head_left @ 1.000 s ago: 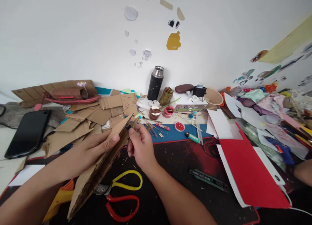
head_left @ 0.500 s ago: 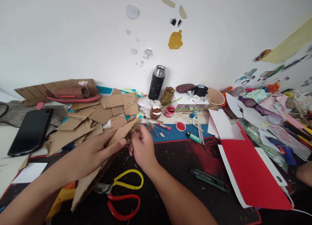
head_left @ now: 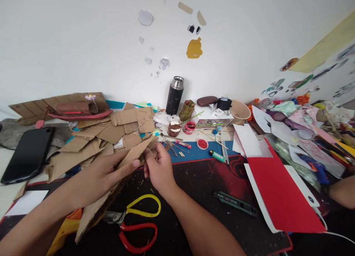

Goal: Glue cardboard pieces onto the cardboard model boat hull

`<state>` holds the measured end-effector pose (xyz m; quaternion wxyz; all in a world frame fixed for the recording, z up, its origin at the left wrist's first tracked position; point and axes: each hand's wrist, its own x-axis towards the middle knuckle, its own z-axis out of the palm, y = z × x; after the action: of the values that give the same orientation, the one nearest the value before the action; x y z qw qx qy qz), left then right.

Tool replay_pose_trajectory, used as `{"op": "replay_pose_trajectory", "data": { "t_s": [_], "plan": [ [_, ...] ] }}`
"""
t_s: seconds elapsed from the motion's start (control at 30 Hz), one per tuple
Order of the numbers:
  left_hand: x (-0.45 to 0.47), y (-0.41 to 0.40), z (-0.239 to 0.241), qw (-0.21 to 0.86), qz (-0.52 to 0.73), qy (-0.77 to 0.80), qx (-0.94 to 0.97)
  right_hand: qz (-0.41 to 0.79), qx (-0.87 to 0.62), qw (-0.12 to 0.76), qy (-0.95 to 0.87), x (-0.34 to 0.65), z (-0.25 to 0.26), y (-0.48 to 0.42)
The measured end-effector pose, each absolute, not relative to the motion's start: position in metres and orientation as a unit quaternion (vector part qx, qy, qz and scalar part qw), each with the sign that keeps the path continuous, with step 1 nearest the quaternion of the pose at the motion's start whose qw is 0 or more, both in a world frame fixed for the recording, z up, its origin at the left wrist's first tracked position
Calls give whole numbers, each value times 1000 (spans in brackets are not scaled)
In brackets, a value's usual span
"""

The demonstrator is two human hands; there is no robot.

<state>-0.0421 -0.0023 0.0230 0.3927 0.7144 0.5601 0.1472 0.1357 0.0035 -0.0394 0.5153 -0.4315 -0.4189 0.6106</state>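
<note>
My left hand point(head_left: 104, 173) grips a long strip of brown cardboard point(head_left: 94, 211) that slants from the lower left up to the table's middle. My right hand point(head_left: 158, 167) pinches the upper end of that same strip, fingers curled together. Under the strip lie scissors point(head_left: 138, 222) with one yellow and one red handle, on a dark mat point(head_left: 199, 182).
A heap of cardboard scraps point(head_left: 94, 137) and a black phone point(head_left: 26, 154) lie left. A black flask point(head_left: 174, 95), paint pots point(head_left: 174, 128), a green lighter point(head_left: 216, 156), a utility knife point(head_left: 235, 203), a red folder point(head_left: 280, 197) and paper clutter fill the right. Another person's arm point(head_left: 342, 191) shows at far right.
The cardboard strip has tipped flatter and lower. Both hands stay on it, shifted slightly left and down in view.
</note>
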Motion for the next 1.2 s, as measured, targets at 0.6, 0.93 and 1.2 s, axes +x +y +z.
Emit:
{"op": "replay_pose_trajectory", "data": {
  "t_s": [0.6, 0.93, 1.2],
  "plan": [
    [-37, -7, 26, 380, 137, 554, 728, 586, -446, 522, -431, 135, -41, -1],
    [-41, -5, 25, 389, 177, 547, 720, 596, -436, 521, -428, 139, -34, 4],
    [-39, -7, 18, 360, 159, 551, 736, 562, -475, 512, -442, 139, -41, 1]
  ]
}}
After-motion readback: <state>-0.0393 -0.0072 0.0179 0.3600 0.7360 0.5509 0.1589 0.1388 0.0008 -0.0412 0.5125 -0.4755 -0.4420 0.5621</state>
